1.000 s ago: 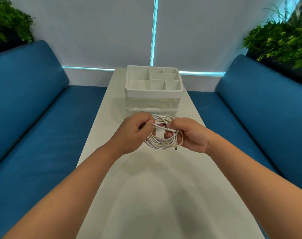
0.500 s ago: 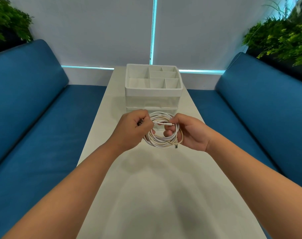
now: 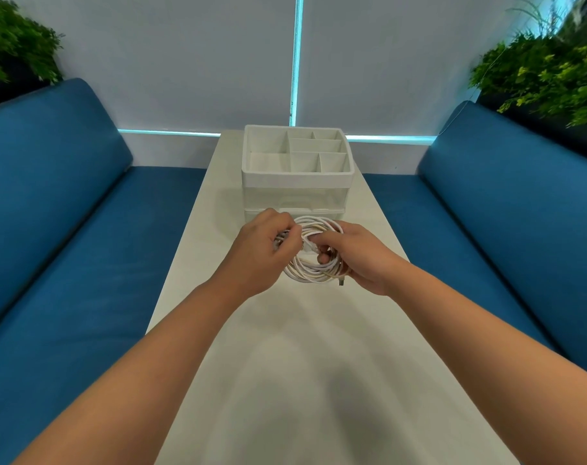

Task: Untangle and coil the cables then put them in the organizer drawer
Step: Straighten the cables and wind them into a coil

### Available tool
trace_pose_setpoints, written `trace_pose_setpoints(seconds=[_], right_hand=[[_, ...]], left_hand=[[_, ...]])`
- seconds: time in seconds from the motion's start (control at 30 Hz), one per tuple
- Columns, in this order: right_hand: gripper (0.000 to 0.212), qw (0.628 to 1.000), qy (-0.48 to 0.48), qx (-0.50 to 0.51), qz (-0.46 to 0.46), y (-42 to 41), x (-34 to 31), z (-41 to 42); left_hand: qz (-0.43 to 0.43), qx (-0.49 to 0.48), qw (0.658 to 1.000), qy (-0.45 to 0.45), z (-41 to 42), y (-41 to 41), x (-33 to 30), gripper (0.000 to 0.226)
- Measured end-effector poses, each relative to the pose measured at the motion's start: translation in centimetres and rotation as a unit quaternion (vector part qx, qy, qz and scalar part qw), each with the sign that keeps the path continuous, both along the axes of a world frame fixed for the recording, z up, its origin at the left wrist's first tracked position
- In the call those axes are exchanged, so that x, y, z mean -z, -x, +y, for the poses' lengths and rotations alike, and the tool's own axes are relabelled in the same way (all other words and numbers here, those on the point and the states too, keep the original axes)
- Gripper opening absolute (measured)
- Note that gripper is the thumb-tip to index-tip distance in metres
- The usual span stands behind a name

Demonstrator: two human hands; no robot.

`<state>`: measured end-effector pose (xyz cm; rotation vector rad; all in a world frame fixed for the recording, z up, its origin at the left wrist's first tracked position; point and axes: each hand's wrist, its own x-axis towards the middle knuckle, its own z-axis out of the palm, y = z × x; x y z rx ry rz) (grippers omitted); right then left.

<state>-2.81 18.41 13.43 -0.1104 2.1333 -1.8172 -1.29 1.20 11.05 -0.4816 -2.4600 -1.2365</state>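
Blue bench seats flank the white table. Above it the left hand pinches a cable end while the right hand grips the coiled cables, just before the closed organizer drawer. Light, limp loops likely spring apart; hold across the bundle. No writing legible.

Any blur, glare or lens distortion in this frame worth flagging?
Head view: wide-angle bending at the edges; plants in both top corners smeared; cyan strip glows bright; soft arm shadows on the table; hands and cable reasonably sharp.
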Motion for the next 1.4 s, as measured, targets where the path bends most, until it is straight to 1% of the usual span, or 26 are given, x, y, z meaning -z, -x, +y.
trace_pose_setpoints(seconds=[0.1, 0.17, 0.23, 0.3, 0.4, 0.47, 0.57, 0.63, 0.7, 0.8, 0.87, 0.93, 1.0, 1.07, 1.13, 1.23, 1.3, 1.4], right_hand=[[0.011, 1.000, -0.017, 0.008, -0.002, -0.1, -0.5, -0.3], [0.012, 0.999, -0.045, 0.017, 0.017, -0.2, -0.8, -0.6], [0.015, 0.994, -0.091, 0.030, 0.046, -0.2, -1.0, -0.8], [0.022, 0.991, -0.113, 0.043, 0.053, -0.1, -1.0, -1.1], [0.018, 0.994, -0.092, 0.044, 0.044, 0.0, -1.0, -1.3], [0.015, 0.997, -0.056, 0.039, 0.026, 0.0, -0.9, -1.3], [0.016, 0.999, -0.007, 0.048, 0.006, -0.1, -0.8, -1.4], [0.016, 0.998, 0.005, 0.055, 0.003, -0.1, -0.7, -1.5], [0.013, 0.999, -0.008, 0.046, 0.010, -0.1, -0.6, -1.4], [0.009, 1.000, -0.006, 0.021, -0.002, -0.1, -0.5, -1.2], [0.015, 0.999, 0.026, 0.018, -0.044, -0.2, -0.7, -1.1], [0.018, 0.997, 0.038, -0.006, -0.073, -0.2, -0.9, -1.0], [0.020, 0.997, -0.016, -0.053, -0.058, 0.0, -1.0, -0.9], [0.029, 0.994, -0.057, -0.077, -0.058, 0.4, -1.2, -0.8], [0.031, 0.990, -0.064, -0.095, -0.082, 0.7, -1.5, -0.4], [0.031, 0.983, -0.056, -0.136, -0.109, 1.0, -1.4, 0.2], [0.032, 0.982, -0.082, -0.133, -0.106, 1.0, -1.4, 0.2], [0.035, 0.979, -0.160, -0.113, -0.055, 0.8, -1.4, -0.3]], left_hand=[[0.008, -0.001, 1.000, 0.026, 0.1, 0.0, 0.6, 0.019], [0.023, -0.010, 0.999, 0.032, 0.3, 0.1, 1.0, 0.016], [0.037, -0.022, 0.999, 0.030, 0.5, 0.2, 1.2, 0.018], [0.048, -0.026, 0.998, 0.031, 0.7, 0.3, 1.2, 0.019], [0.052, -0.024, 0.997, 0.042, 0.6, 0.3, 1.1, 0.022], [0.038, -0.016, 0.998, 0.037, 0.5, 0.2, 0.8, 0.025], [-0.004, -0.011, 1.000, 0.014, 0.4, 0.1, 0.3, 0.042], [-0.017, -0.010, 1.000, 0.006, 0.3, 0.2, 0.3, 0.049], [-0.022, -0.010, 1.000, 0.014, 0.2, 0.3, 0.5, 0.052], [-0.062, 0.005, 0.996, 0.063, -0.1, 0.4, 0.5, 0.062], [-0.089, 0.019, 0.990, 0.110, 0.0, 0.3, 0.2, 0.070], [-0.092, 0.023, 0.982, 0.162, 0.3, 0.2, -0.1, 0.074], [-0.085, 0.019, 0.978, 0.191, 0.6, 0.0, -0.1, 0.077], [-0.094, 0.026, 0.980, 0.171, 0.7, -0.2, -0.1, 0.080], [-0.105, 0.042, 0.983, 0.146, 0.7, -0.5, -0.1, 0.083], [-0.130, 0.064, 0.980, 0.139, 0.6, -0.8, -0.5, 0.093], [-0.144, 0.074, 0.977, 0.141, 0.8, -0.9, -0.6, 0.097], [-0.153, 0.085, 0.974, 0.140, 1.0, -0.7, -0.4, 0.099]])
